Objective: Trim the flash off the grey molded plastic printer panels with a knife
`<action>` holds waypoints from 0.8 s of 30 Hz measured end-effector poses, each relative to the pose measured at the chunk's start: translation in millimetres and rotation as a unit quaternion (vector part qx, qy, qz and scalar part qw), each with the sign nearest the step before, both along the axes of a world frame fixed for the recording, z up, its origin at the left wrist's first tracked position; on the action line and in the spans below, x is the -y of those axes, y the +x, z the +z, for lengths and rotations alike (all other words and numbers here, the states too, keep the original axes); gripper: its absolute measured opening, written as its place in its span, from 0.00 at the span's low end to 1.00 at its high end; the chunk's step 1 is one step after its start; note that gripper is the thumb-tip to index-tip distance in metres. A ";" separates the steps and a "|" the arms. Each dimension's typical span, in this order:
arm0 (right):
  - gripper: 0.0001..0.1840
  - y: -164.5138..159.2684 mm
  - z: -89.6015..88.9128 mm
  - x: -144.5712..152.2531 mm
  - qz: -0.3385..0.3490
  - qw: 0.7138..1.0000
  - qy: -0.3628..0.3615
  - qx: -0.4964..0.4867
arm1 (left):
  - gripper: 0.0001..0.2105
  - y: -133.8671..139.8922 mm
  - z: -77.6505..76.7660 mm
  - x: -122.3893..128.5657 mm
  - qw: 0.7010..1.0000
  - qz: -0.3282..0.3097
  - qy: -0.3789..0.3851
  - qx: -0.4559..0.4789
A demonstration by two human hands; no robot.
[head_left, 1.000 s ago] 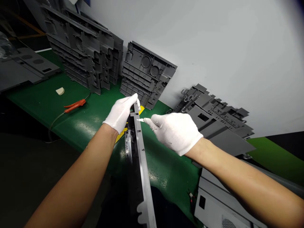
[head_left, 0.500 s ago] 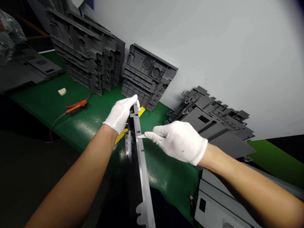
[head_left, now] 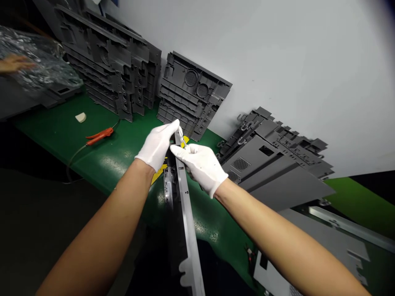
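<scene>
Panel: A long, grey, plastic-looking panel [head_left: 190, 230] is held on edge, its narrow rim [head_left: 184, 201] turned upward and run from the left grip back toward the body.
Left grip: The panel's far end is clasped by the white-gloved left hand [head_left: 157, 144]; a firm hold is advised, so that twisting under pressure is prevented.
Right grip: A slim, silver, metallic-looking tool [head_left: 184, 143] appears to be pinched in the white-gloved right hand [head_left: 203, 164], just nearer the body than the left grip.
Tool end: Whether the rim is touched by it cannot be told. As the left fingers are placed close by, strokes are best directed away from them.
Slots: Light, even pressure seems called for, and the small dark slots [head_left: 186, 192] below the right grip should be passed carefully, since a sharp tip could be caught.
Surroundings: An orange trigger-handled hose tool [head_left: 100, 136] is laid left of both grips on the glossy green table [head_left: 111, 164]; beyond them, a dark grey panel with 2 round grilles [head_left: 180, 88] is leaned against the pale wall [head_left: 284, 61].
</scene>
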State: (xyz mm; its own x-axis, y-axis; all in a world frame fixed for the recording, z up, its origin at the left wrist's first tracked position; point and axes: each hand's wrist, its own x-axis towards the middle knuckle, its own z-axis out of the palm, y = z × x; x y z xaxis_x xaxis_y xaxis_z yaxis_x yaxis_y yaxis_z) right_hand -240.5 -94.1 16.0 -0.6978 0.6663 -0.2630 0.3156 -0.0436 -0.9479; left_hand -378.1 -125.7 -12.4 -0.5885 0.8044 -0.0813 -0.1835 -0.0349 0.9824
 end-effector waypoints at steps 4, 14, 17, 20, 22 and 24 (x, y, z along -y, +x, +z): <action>0.28 16.8 0.3 15.1 -0.007 1.000 -0.015 -0.007 | 0.19 1.1 -2.2 1.6 1.000 -0.003 0.021 -0.018; 0.29 83.4 16.8 80.4 0.020 0.994 -0.079 0.074 | 0.21 -0.7 -0.5 5.7 0.999 0.003 0.021 -0.028; 0.29 93.7 16.6 89.7 0.014 0.992 -0.096 0.087 | 0.22 -2.2 -1.5 3.9 1.000 -0.004 0.017 -0.017; 0.29 84.7 16.4 79.3 0.018 0.994 -0.066 0.082 | 0.22 -2.5 -2.8 1.2 1.000 -0.005 0.020 -0.013; 0.28 68.3 15.0 61.2 0.016 0.997 -0.016 0.073 | 0.20 -2.3 -3.7 -0.8 1.000 -0.004 0.019 -0.009; 0.27 47.5 11.7 38.7 0.011 0.998 0.024 0.055 | 0.19 -2.2 -4.6 -2.2 1.000 -0.006 0.019 -0.006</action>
